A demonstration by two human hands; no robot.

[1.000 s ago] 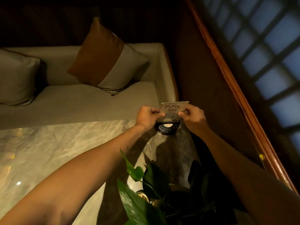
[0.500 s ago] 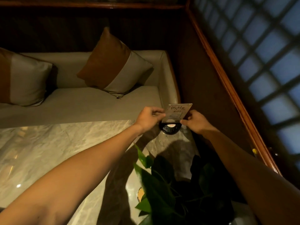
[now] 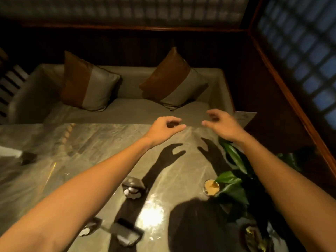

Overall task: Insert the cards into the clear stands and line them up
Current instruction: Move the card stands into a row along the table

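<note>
Both hands are hovering above the far edge of the marble desk (image 3: 91,160), apart from each other and holding nothing. Left hand (image 3: 164,127) is reaching forward with thumb and forefinger curled loosely apart; right hand (image 3: 221,124) is mirroring it, fingers (image 3: 211,112) spread and slack. Beyond the right hand, at the desk's far right corner, a pale card (image 3: 244,118) is showing, blurred; whether it is sitting in a stand I cannot tell. Much bare marble is lying open between the arms and to the left. A leafy plant (image 3: 234,180) is crowding the right side, small dark blurred objects (image 3: 133,187) are sitting under the left forearm, and a cushioned sofa (image 3: 127,110) is running along the far edge.
</note>
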